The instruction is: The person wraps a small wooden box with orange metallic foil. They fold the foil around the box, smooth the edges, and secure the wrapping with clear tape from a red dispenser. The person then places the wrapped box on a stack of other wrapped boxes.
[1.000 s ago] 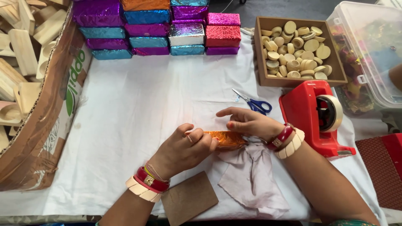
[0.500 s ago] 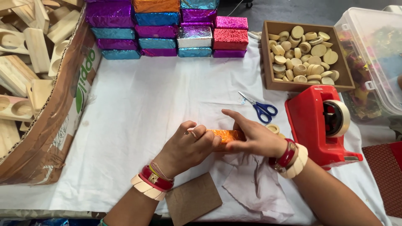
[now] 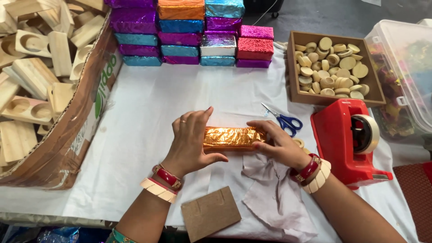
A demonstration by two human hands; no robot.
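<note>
Both my hands hold an orange foil-wrapped block [image 3: 230,137] just above the white tablecloth [image 3: 148,112]. My left hand [image 3: 191,141] grips its left end, thumb under and fingers over the top. My right hand [image 3: 276,145] clasps its right end. Each wrist wears red and cream bangles. A crumpled pale cloth [image 3: 274,193] lies under my right wrist.
Blue-handled scissors [image 3: 284,119] lie just beyond the block. A red tape dispenser [image 3: 348,141] stands to the right. At the back are stacked foil-wrapped blocks [image 3: 193,33], a tray of wooden discs [image 3: 330,67] and a clear plastic bin [image 3: 405,72]. A cardboard box of wooden pieces [image 3: 40,85] fills the left. A brown card [image 3: 210,213] lies near the front edge.
The orange block has turned so its long foil face shows, and my hands have shifted from on top of it out to its two ends.
</note>
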